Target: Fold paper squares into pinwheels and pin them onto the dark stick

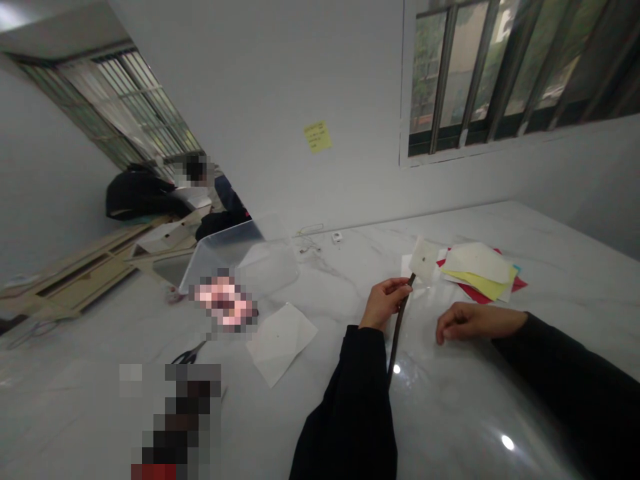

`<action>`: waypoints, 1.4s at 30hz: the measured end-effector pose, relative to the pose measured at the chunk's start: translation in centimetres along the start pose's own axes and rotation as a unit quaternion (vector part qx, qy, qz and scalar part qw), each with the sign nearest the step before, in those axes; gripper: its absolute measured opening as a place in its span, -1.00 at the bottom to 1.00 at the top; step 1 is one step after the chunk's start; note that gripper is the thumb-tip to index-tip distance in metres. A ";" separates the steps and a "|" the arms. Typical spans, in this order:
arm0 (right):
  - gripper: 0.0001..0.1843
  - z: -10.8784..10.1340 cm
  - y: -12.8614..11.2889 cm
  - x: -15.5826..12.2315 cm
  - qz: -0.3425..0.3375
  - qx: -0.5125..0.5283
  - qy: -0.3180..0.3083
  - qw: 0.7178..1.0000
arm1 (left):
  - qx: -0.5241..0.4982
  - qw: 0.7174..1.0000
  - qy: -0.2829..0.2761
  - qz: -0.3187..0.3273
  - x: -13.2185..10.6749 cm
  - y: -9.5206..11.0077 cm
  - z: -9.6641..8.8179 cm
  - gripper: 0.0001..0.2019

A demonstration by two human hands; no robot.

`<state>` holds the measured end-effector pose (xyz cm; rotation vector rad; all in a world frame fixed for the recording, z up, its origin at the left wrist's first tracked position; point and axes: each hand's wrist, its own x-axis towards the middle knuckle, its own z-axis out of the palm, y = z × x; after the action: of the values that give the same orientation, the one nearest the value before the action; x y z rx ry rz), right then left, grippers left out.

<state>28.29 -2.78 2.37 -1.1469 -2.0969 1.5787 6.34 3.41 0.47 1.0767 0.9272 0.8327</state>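
Note:
My left hand (386,301) pinches a thin dark brown stick (399,323) near its upper end. The stick slants down beside my left sleeve, where its lower end is hidden. A small white paper piece (421,261) with a dark dot stands at the top of the stick; how the two join cannot be made out. My right hand (467,321) is held apart from the stick, over the table, with its fingers curled in and nothing visible in them. Behind it lies a pile of white, yellow and red paper sheets (477,263).
Left of my arm, a white paper sheet (283,340) and black-handled scissors (187,357) lie on the marbled white table (340,387). Further back stand a clear plastic bin (270,260) and a small white block (337,237) against the wall. Another person (143,193) sits beyond.

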 end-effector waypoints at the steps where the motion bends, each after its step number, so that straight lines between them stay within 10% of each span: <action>1: -0.54 -0.3 0.5 0.3 0.016 0.009 0.020 1.000 | 0.001 1.000 0.001 -0.001 0.0 0.0 0.0 -0.50; 17: -0.01 -2.9 3.1 0.1 0.062 0.081 0.440 0.892 | 0.057 0.997 -0.047 0.005 -0.1 -0.3 -0.2 -0.59; 39: -0.17 -3.4 5.4 0.2 0.033 -0.061 0.396 0.915 | 0.074 0.993 -0.093 0.020 -0.2 -0.7 -0.4 -0.60; 42: -0.43 -3.1 4.4 -0.5 0.057 -0.066 0.206 0.975 | 0.073 0.995 -0.065 0.021 -0.2 -0.5 -0.4 -0.62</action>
<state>32.39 -0.63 -0.33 -1.5131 -1.9075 1.1310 5.93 3.30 -0.02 1.2659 0.8668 0.7291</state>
